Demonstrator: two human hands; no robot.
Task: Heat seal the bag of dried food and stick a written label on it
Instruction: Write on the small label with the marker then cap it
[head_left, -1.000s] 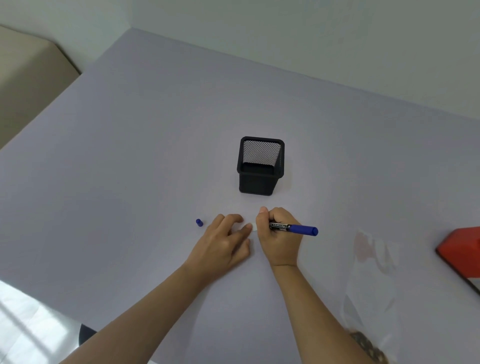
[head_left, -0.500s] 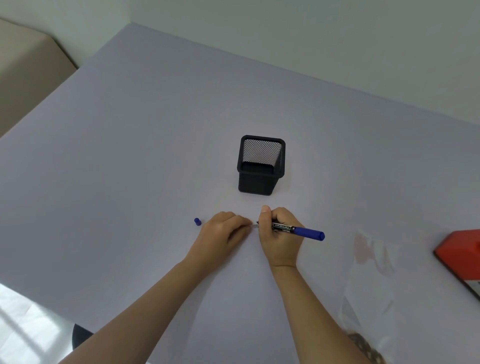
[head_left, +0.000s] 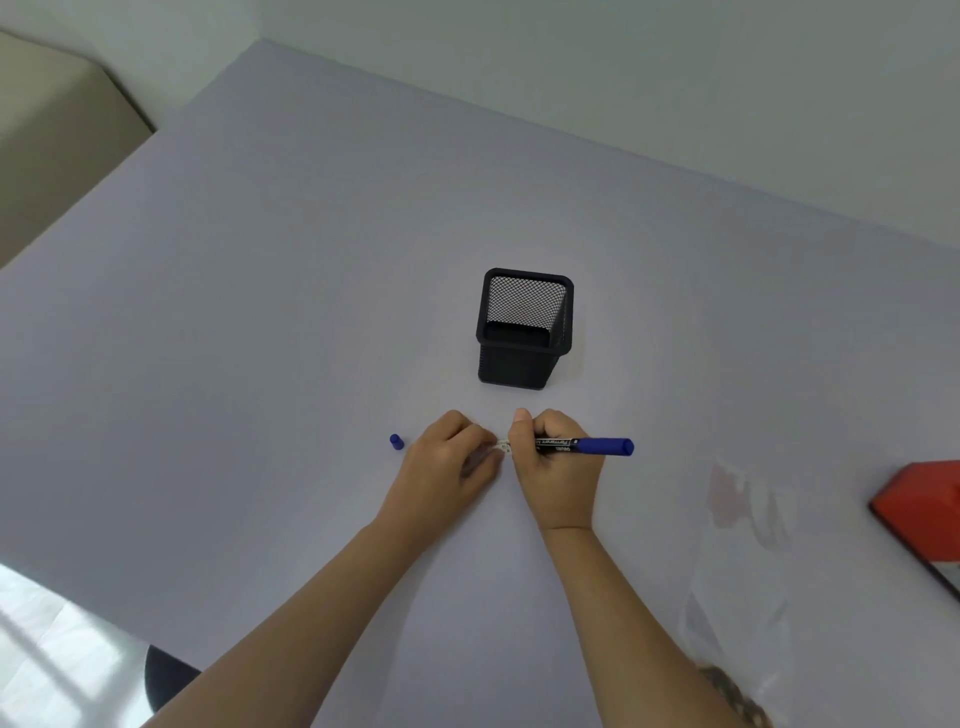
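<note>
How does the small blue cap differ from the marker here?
The small blue plastic cap lies loose on the grey table, beside the left hand; the black-and-blue marker is gripped by the right hand, tip at the small white label. The cap is stubby, the marker long. Both show blue.

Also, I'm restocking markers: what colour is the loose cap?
The cap is blue; head view shows it.

The light is soft and even, not very bright. The table (head_left: 260, 312) looks pale and a bit grey. A very bright patch of sun lies on the floor (head_left: 47, 660) at the bottom left. A soft shadow sits under the left hand (head_left: 441, 467). The clear bag (head_left: 743, 545) shines a little. The table edges bend near the corners. The tiny label (head_left: 504, 447) is too fuzzy to read.
</note>
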